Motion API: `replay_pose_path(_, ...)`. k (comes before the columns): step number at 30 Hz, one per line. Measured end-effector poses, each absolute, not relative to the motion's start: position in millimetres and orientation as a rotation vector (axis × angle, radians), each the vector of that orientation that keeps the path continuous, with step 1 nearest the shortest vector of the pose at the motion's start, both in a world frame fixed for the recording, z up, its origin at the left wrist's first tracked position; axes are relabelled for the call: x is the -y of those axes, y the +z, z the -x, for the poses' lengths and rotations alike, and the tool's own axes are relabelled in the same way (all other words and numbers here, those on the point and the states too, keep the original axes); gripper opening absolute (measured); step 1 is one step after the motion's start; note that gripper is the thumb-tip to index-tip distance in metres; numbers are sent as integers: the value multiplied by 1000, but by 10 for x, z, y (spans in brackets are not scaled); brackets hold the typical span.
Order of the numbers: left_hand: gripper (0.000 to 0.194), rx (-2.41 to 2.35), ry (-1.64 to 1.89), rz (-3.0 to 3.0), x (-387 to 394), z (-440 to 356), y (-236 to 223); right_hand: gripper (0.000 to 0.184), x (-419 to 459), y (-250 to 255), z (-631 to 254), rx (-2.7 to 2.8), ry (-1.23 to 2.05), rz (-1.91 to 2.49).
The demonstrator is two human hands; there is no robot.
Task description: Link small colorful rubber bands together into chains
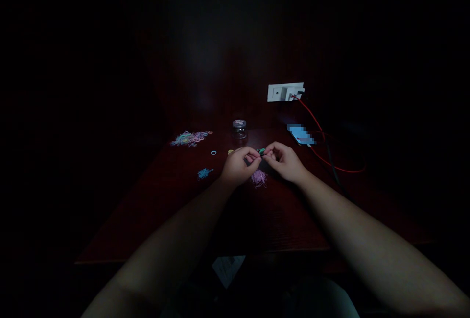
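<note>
Both of my hands meet over the middle of a dark red table (pixel 154 210). My left hand (pixel 238 165) and my right hand (pixel 284 160) each pinch a small green rubber band (pixel 261 152) held between their fingertips. A little heap of pink bands (pixel 259 177) lies on the table right under the hands. A small blue heap (pixel 204 173) lies to the left of my left hand. The room is very dark, so fine detail of the fingers is hard to see.
A larger mixed-colour pile of bands (pixel 191 138) lies at the back left, with single loose rings (pixel 213 153) nearer. A small glass jar (pixel 239 129) stands behind the hands. A white wall socket (pixel 285 92) feeds a red cable (pixel 330 163) to a phone (pixel 301 134).
</note>
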State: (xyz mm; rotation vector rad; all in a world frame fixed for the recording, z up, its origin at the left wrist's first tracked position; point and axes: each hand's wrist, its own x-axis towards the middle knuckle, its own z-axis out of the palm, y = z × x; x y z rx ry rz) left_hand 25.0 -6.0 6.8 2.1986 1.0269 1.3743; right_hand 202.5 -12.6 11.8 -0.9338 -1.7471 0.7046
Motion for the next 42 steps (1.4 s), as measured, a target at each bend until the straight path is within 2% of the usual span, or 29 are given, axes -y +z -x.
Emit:
replay_pose_path(11, 7, -934, 1346, -2202, 67, -259, 71, 12, 119, 100, -2033, 1768, 660, 936)
replay_pose_path(18, 22, -962, 1358, -2191, 49, -256, 43, 12, 118, 105, -2038, 1791, 649, 947)
replay_pose_path(23, 26, -979, 1291, -2195, 54, -256, 54, 11, 106, 89, -2050, 1813, 633, 949)
replay_pose_path(42, 12, -1036, 1325, -2179, 69, -260, 111, 12, 121, 103, -2042, 1786, 655, 947)
